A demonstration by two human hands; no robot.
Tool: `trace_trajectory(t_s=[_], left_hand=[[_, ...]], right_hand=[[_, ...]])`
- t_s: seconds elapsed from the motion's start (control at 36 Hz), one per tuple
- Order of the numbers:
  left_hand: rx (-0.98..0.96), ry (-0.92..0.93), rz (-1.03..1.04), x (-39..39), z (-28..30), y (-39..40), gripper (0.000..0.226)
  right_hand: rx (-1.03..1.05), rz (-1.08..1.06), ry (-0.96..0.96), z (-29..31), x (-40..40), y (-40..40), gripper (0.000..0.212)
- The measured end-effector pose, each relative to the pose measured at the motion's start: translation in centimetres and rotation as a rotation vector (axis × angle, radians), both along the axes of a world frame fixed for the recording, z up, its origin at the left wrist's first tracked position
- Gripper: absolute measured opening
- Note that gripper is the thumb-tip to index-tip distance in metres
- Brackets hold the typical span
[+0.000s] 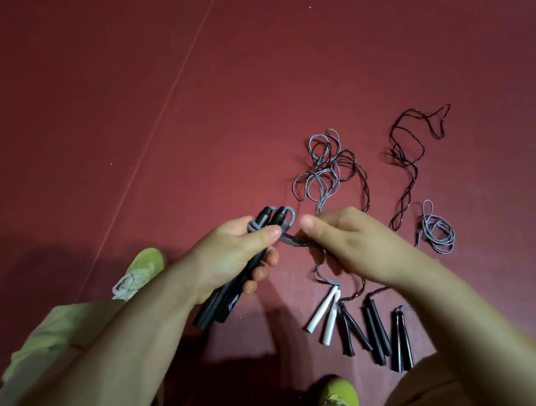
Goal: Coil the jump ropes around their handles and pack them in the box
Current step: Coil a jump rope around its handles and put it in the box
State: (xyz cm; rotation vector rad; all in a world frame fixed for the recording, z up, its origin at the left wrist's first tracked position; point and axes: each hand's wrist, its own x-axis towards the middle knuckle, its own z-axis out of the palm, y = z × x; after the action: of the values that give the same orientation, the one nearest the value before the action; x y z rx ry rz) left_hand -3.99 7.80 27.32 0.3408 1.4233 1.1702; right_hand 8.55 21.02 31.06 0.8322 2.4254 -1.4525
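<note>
Left hand [233,257] fingers curled round paired black handles [235,281]; right hand [349,243] pinching grey rope [293,241] just right of them, above red floor [114,120].

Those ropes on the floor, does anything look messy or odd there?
Yes: the grey rope and a dark rope lie in overlapping, tangled loops on the red floor. Nothing looks damaged.

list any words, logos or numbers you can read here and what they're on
No readable text anywhere in the picture.
A pale curved mark, a logo rather than letters, stands on one of the black handles that the left hand grips; it cannot be read as a word.
The handles on the floor show no lettering.
</note>
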Motion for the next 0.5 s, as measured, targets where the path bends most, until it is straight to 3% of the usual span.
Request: trace_trajectory(t_s=[0.08, 0.17, 0.33, 0.5], left_hand=[[-0.029, 0.114, -0.080, 0.0, -0.2, -0.2, 0.009], [-0.047, 0.201, -0.193, 0.5, -0.4, -0.3, 0.008], [0.018, 0.203, -0.407, 2.5, 0.4, -0.1, 0.014], [0.075, 0.158, -0.577, 3.9, 1.7, 0.3, 0.030]], right_hand=[[0.224, 0.236, -0.096, 1.0, 0.9, 1.2, 0.016], [0.362, 0.321, -0.041, 1.7, 1.2, 1.7, 0.003], [0.074, 0.211, 0.155, 2.4, 0.9, 2.3, 0.016], [-0.288, 0.183, 0.201, 0.6, 0.2, 1.8, 0.026]])
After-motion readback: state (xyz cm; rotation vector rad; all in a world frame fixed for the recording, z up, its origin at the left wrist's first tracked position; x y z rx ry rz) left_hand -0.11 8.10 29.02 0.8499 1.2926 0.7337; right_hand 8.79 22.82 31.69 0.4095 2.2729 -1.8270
